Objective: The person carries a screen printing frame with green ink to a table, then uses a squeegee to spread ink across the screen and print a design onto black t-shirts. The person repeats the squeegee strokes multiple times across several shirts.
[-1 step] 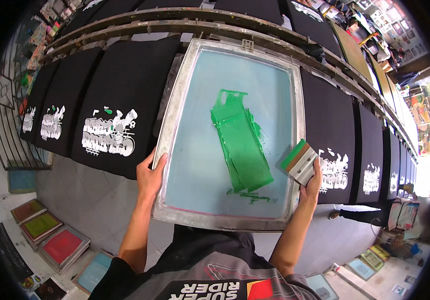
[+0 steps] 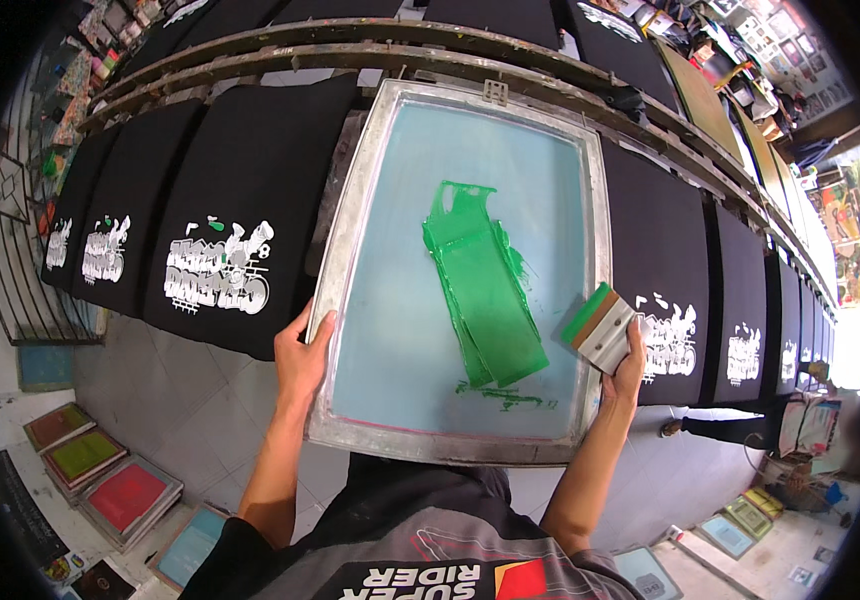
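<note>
metal-framed rectangular screen (image 2: 350, 250), smeared glossy green, gripped by left hand (image 2: 302, 362); right hand (image 2: 628, 372) clasps flat squeegee (image 2: 602, 328).

A metal-framed printing screen (image 2: 350, 300) with pale blue mesh fills the centre of the frame, tilted slightly to the right and lying flat. A broad smear of green ink (image 2: 485, 290) runs down its middle. At its right edge, a squeegee (image 2: 602, 328) with a green-coated blade rests tilted against the frame.
</note>
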Tool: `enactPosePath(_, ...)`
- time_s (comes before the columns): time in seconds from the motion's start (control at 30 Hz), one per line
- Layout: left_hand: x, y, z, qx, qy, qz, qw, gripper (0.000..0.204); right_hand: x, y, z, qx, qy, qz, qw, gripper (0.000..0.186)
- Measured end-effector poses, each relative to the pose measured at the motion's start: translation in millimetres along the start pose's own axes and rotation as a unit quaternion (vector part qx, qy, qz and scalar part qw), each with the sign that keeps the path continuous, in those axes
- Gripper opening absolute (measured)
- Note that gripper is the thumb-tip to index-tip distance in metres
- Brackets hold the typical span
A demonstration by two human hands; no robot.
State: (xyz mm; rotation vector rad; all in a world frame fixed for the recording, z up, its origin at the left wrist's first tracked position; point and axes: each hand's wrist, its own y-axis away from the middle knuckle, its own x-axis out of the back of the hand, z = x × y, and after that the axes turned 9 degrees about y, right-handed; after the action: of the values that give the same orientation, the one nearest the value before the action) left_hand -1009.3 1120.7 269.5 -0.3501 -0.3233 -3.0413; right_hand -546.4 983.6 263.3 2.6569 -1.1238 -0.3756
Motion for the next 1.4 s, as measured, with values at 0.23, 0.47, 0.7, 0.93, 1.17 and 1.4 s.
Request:
enactPosePath(0.23,-59,79,9,-0.048,0.047,-0.059,0.996,0.055,126,70,-14,0.036,-0.026,0.136,0.990,0.045)
enactPosePath(0.47,-160,165,3,-0.088,0.055,-0.160,0.982,0.056,283,151,-35,0.084,-0.023,0.207,0.974,0.050)
enactPosePath(0.7,-229,253,0,-0.047,0.035,-0.233,0.971,0.057,399,206,-41,0.097,-0.026,0.259,0.961,0.050)
enactPosePath(0.93,-258,297,-3,-0.072,0.042,-0.212,0.974,0.058,457,200,-44,0.095,-0.025,0.214,0.972,0.048)
enactPosePath(1.17,-276,303,3,-0.096,0.044,-0.164,0.981,0.057,449,150,-68,0.087,-0.014,0.196,0.977,0.047)
enactPosePath(1.4,-317,286,17,-0.085,0.063,-0.120,0.987,0.054,453,56,-94,0.097,0.023,0.116,0.988,0.048)
